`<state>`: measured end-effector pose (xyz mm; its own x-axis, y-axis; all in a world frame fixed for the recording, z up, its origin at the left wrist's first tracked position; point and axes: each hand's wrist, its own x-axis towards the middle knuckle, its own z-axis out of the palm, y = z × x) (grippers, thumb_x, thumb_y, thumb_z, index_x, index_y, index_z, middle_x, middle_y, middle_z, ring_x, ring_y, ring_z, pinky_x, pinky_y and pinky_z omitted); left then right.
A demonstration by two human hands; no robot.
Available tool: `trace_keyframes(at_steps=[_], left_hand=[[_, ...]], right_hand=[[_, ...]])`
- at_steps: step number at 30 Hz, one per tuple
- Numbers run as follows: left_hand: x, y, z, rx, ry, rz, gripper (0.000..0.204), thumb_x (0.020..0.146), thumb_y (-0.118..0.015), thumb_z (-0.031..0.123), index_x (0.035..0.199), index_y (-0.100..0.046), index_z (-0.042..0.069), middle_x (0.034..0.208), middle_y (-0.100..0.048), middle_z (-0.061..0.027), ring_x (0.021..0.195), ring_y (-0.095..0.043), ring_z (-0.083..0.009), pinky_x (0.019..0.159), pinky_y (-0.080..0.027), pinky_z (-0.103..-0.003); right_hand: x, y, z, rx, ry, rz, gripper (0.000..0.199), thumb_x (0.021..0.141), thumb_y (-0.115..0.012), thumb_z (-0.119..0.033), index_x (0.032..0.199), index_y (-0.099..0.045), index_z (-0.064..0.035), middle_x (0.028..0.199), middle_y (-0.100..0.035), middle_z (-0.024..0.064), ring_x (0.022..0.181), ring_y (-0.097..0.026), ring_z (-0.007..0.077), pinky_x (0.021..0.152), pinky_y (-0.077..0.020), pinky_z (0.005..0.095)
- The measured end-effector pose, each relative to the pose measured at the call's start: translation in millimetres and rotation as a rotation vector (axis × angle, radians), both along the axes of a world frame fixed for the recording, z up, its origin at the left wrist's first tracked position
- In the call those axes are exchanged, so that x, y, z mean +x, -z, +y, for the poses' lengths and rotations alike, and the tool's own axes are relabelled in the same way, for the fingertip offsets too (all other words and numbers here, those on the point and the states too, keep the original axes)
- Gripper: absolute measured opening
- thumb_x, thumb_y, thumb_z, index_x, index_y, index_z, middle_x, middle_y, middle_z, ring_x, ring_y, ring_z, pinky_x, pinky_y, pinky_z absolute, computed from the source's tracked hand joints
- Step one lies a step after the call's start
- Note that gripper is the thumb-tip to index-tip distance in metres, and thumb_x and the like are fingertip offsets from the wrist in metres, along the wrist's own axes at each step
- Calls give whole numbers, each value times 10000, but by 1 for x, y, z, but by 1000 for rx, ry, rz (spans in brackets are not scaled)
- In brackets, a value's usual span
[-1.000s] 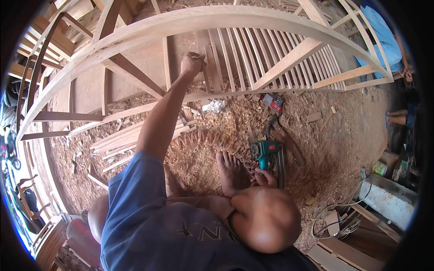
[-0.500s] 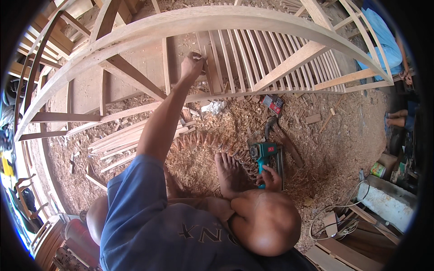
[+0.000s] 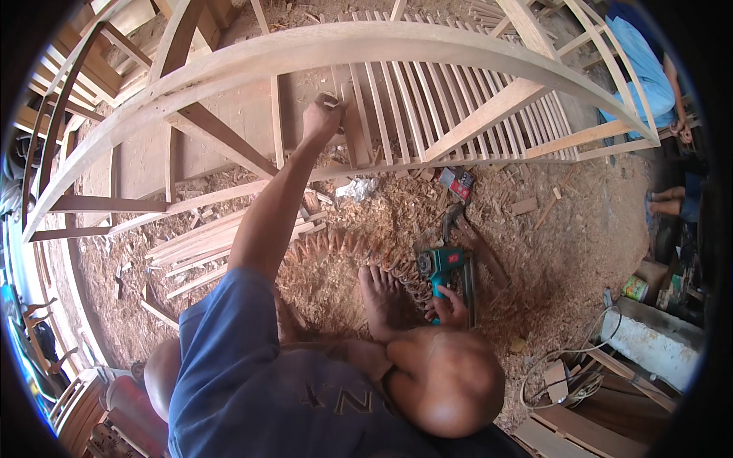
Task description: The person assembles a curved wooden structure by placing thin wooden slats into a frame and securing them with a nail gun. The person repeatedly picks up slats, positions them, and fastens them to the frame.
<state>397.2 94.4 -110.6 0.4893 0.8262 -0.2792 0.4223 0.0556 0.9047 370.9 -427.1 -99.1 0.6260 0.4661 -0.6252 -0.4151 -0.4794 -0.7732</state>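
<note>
My left arm stretches forward under the curved top rail of a wooden frame (image 3: 397, 42). At the end of the row of thin slats (image 3: 416, 103), my left hand (image 3: 322, 118) is closed, its fingers curled at a flat wooden strip (image 3: 353, 126). The fingertips are partly hidden from view. Beside my bare foot, my right hand (image 3: 450, 308) is wrapped round the handle of a teal nail gun (image 3: 441, 262), which rests low over the shavings. A coiled orange air hose (image 3: 343, 243) runs past the foot toward the gun.
Loose strips (image 3: 206, 244) lie on the shavings at left. A hammer (image 3: 477, 244) lies behind the nail gun, near a red-and-dark packet (image 3: 456, 182). At right are a white block (image 3: 649, 343), a cable (image 3: 531, 374) and a can (image 3: 635, 288). Another person in blue (image 3: 641, 69) is at far right.
The wooden strip by my left hand has turned and shows a broader face. My right hand has closed more fully round the nail gun's handle. The view has shifted slightly.
</note>
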Motion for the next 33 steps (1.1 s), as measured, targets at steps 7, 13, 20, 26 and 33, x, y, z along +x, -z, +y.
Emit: trace_keyframes(at_steps=[7,13,20,26,33], left_hand=[[0,0,0,-1,36,31,402,924,-730,278,1158,-644,-37,929,-752,-155,691,-723,-187,590,-604,-325],[1,4,1,-10,19,5,409,917,-734,272,1164,-643,-41,939,-755,-152,684,-723,-182,568,-596,-307],[1,2,-1,6,4,25,392,916,-731,267,1145,-655,-42,924,-752,-139,688,-724,-175,566,-598,-306],[2,6,-1,5,-13,-2,367,908,-724,256,1119,-659,-36,870,-752,-180,648,-741,-227,578,-604,-343],[2,11,-2,31,-27,-12,399,895,-733,293,1108,-665,-37,857,-753,-186,635,-740,-248,598,-606,-351]], right_hand=[[3,-7,4,3,1,-37,418,1007,-620,-175,1372,-540,14,890,-701,144,686,-658,165,637,-549,305],[3,-10,4,-28,11,-68,409,1009,-615,-172,1371,-547,5,874,-697,137,676,-651,155,630,-546,297],[6,-14,13,-244,-110,-613,467,968,-669,-201,1391,-554,-38,1035,-678,162,873,-662,261,797,-545,378],[15,-13,34,-585,-445,-623,783,877,-760,-278,1488,-366,11,1412,-505,302,1255,-534,462,1061,-427,503],[22,1,40,-605,-371,-566,829,797,-774,-220,1443,-330,51,1310,-533,342,1182,-558,478,1015,-442,514]])
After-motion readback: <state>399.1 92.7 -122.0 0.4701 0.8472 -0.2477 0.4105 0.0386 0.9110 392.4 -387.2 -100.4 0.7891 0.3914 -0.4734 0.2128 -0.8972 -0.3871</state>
